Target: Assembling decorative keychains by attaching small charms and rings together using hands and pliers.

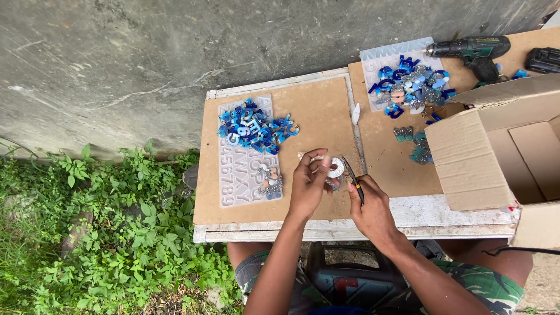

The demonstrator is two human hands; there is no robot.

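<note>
— What are the hands doing over the surface (326,116)?

— The left hand (307,184) has its fingers (312,156) curled round a small white ring-shaped piece (336,168), pinching it just above the brown board. The right hand (368,207) grips a slim dark-handled tool (353,178), fingers closed tight on the handle, and the tip points up at the ring's right edge, touching it or just beside it; I cannot tell which.

— And what lies around them?

— To the left of the hands sits a clear mould sheet (248,154) with letter and number shapes, a heap of blue letters (255,129) piled on its far half and a few pale and glittery bits on its near part. Far right there is a second mould sheet (388,58) under another heap of blue and silvery pieces (411,87). Beside that, at the far edge, lies a green cordless drill (475,51).

— Anything on the right?

— An open cardboard box (496,149) stands there, its flaps spread, overhanging the surface's right end. Left of the surface, green weeds (105,233) grow against a grey concrete wall (146,58).
</note>
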